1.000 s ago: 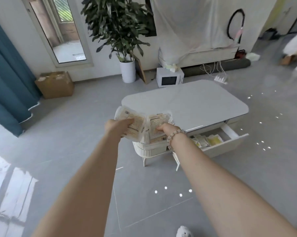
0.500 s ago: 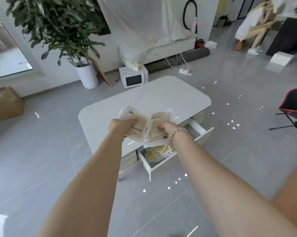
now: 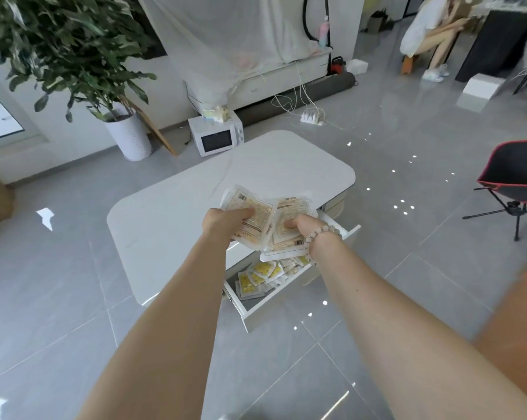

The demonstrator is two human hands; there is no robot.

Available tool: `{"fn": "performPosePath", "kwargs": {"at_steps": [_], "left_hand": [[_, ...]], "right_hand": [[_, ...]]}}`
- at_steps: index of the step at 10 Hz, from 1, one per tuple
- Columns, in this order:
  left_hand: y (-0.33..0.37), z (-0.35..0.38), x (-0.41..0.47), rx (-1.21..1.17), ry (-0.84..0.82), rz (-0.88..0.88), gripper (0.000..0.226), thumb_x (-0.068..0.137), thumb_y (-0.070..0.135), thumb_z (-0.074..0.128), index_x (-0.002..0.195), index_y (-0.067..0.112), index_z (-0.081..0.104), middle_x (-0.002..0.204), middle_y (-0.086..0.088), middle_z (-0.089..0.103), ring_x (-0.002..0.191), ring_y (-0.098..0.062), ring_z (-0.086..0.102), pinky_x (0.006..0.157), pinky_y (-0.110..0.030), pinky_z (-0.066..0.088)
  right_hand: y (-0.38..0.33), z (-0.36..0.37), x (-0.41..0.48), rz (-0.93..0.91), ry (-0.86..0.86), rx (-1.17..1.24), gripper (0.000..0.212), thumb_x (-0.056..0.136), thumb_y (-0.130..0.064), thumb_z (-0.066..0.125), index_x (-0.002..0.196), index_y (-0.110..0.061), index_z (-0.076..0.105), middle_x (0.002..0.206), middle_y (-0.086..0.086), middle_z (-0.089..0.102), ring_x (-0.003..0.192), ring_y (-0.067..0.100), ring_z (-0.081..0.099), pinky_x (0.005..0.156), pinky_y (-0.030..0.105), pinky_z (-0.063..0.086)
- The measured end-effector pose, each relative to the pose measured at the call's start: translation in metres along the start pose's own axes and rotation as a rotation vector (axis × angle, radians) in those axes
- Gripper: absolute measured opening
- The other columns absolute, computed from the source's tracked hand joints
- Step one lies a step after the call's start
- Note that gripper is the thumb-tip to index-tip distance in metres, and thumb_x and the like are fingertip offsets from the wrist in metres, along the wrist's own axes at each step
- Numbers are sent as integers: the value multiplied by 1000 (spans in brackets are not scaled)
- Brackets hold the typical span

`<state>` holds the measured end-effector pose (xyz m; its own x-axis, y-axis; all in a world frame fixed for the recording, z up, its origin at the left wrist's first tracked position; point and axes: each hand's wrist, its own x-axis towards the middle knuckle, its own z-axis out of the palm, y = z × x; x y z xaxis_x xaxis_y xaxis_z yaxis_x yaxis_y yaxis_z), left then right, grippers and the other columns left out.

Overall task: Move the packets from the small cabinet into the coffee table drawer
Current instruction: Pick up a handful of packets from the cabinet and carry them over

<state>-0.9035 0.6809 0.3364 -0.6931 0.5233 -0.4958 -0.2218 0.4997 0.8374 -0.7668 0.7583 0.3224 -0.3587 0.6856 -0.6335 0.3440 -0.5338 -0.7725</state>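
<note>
My left hand [image 3: 223,219] grips a stack of clear packets [image 3: 250,207] with beige printed labels. My right hand [image 3: 301,227], with a bead bracelet at the wrist, grips another stack of the same packets [image 3: 292,207]. Both stacks are held side by side above the open drawer [image 3: 268,307] of the white coffee table [image 3: 171,216]. In the drawer lie several packets with yellow contents [image 3: 262,274]. The small cabinet is out of view.
A potted plant [image 3: 129,137] and a white microwave [image 3: 216,136] stand on the floor behind the table. A black folding chair [image 3: 517,180] is at the right. A power strip with cables [image 3: 312,116] lies further back. A person sits at the far right.
The view has swung left to right and closer to the table; the open drawer now lies directly beneath my hands. Both hands keep their hold on the packets.
</note>
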Motion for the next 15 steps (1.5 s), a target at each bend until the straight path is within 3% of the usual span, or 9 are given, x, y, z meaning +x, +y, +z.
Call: {"fn": "performPosePath", "kwargs": {"at_steps": [1,3,4,6,8,10,12,13,15], "left_hand": [[9,21,9,29,-30,9,37,72,26,82,88,9,54,80,-5,64,74,-20,65,53,-25,49],[25,63,37,106,-79,36,33,73,27,81,75,13,51,89,-7,67,91,-25,68,84,-35,56],[38,84,55,121,-104,39,36,72,27,82,75,13,48,85,-7,66,93,-27,68,88,-39,55],[64,124,101,120,-142,22,34,71,26,82,77,13,50,90,-9,68,90,-26,68,85,-36,56],[89,146,159,105,-143,-19,36,69,27,83,77,12,51,94,-10,69,90,-27,69,85,-38,56],[110,170,209,65,-127,-51,33,69,27,83,78,12,54,80,-5,67,83,-26,69,80,-34,57],[114,205,228,99,-127,-110,33,72,30,81,84,12,56,79,-3,65,78,-23,66,70,-30,54],[115,222,239,76,-106,-127,31,72,30,80,80,13,56,78,-3,65,75,-21,65,68,-29,54],[116,250,253,-11,-3,-198,29,72,27,80,82,12,57,78,-3,66,80,-22,66,80,-32,56]], "right_hand": [[-4,-18,9,1,39,27,55,91,-13,55,142,-1,38,146,16,39,133,31,41,103,39,39],[-8,-51,34,15,72,66,51,92,-8,53,140,1,39,146,17,40,133,31,40,103,38,38],[-20,-61,43,42,99,58,50,93,-7,52,140,2,38,147,19,37,135,31,38,105,38,36],[-54,-81,95,89,164,76,57,91,-12,57,143,-1,35,148,16,36,135,30,37,105,38,36],[-104,-78,149,215,377,84,63,102,-39,36,146,4,24,145,22,37,132,34,40,108,38,33],[-115,-86,216,145,214,70,56,87,-12,62,138,0,44,141,18,46,129,32,46,98,39,43],[-131,-113,241,225,208,-97,53,93,-26,58,136,3,45,135,15,52,123,27,50,97,32,40],[-137,-126,262,200,159,-41,55,89,-19,60,137,1,44,139,17,48,127,30,48,100,37,42],[-160,-151,295,205,64,-97,55,88,-12,60,138,0,43,141,17,46,129,32,46,82,33,43]]}}
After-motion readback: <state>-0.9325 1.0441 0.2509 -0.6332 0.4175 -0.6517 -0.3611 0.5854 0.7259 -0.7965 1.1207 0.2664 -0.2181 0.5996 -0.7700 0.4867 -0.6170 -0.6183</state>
